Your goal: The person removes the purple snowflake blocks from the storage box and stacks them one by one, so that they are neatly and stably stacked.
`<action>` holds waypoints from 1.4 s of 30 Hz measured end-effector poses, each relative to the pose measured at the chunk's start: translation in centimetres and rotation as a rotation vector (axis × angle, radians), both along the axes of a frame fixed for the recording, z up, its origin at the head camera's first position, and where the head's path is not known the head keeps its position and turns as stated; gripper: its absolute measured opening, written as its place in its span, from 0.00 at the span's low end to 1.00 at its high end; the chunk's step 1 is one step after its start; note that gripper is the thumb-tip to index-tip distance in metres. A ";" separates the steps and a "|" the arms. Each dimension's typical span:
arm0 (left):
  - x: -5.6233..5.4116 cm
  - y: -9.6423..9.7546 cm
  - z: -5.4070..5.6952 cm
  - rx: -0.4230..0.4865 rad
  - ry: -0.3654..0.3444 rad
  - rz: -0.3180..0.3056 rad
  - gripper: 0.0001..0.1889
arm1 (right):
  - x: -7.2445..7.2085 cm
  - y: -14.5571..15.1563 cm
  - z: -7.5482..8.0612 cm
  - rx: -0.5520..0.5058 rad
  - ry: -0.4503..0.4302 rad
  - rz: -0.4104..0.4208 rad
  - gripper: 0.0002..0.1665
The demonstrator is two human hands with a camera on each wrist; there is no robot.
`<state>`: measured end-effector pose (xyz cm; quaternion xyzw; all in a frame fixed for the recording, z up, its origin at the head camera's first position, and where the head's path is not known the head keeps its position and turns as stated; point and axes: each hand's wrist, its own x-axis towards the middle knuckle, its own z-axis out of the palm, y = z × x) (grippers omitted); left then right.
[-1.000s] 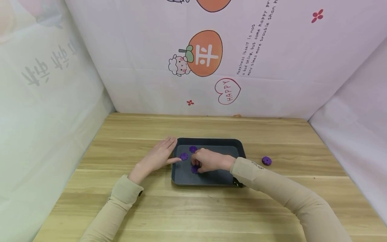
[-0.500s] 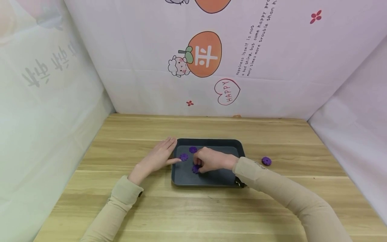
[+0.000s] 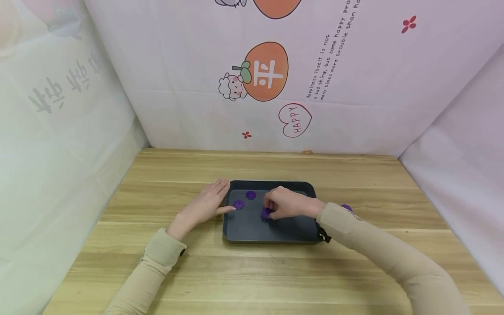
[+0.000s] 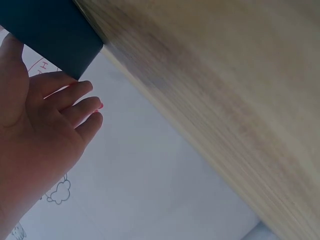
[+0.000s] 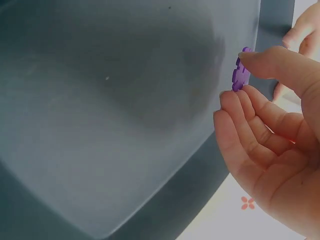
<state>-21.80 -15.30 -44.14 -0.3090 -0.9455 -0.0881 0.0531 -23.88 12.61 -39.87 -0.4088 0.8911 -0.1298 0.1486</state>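
Note:
A dark grey rectangular tray (image 3: 291, 234) lies on the wooden table. Thumb and fingertips of my right hand (image 3: 289, 203) pinch a purple notched disc (image 3: 265, 214) over the tray's middle; the right wrist view shows this disc (image 5: 241, 70) edge-on between them. Whether it touches the tray floor I cannot tell. My left hand (image 3: 206, 201) rests against the tray's left rim, fingers straight and thumb stretched over the edge. Close to that thumb lies a second purple disc (image 3: 239, 204). A third purple disc (image 3: 250, 195) sits slightly farther back in the tray.
On the table (image 3: 189, 271), right of the tray, another purple disc (image 3: 347, 207) is partly hidden by my right sleeve (image 3: 366, 229). Printed white cloth (image 3: 197, 118) stands behind the table and along both sides.
My right hand has moved right and a little away from me, carrying the pinched disc. Its sleeve now covers part of the disc on the table. The left hand stays put.

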 end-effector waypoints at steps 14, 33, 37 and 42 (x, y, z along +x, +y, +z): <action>0.0 0.1 0.2 -0.008 -0.015 0.001 0.43 | -0.3 3.2 0.4 -0.021 0.018 -0.061 0.11; 0.1 0.0 -0.1 0.002 0.005 -0.003 0.43 | -0.2 8.6 1.0 -0.086 0.011 -0.181 0.10; 0.1 0.1 -0.1 0.009 -0.007 0.001 0.43 | -0.2 9.7 1.2 -0.094 0.013 -0.216 0.11; 0.1 0.1 0.0 0.010 -0.024 0.008 0.43 | 0.0 11.0 1.5 -0.094 0.035 -0.247 0.11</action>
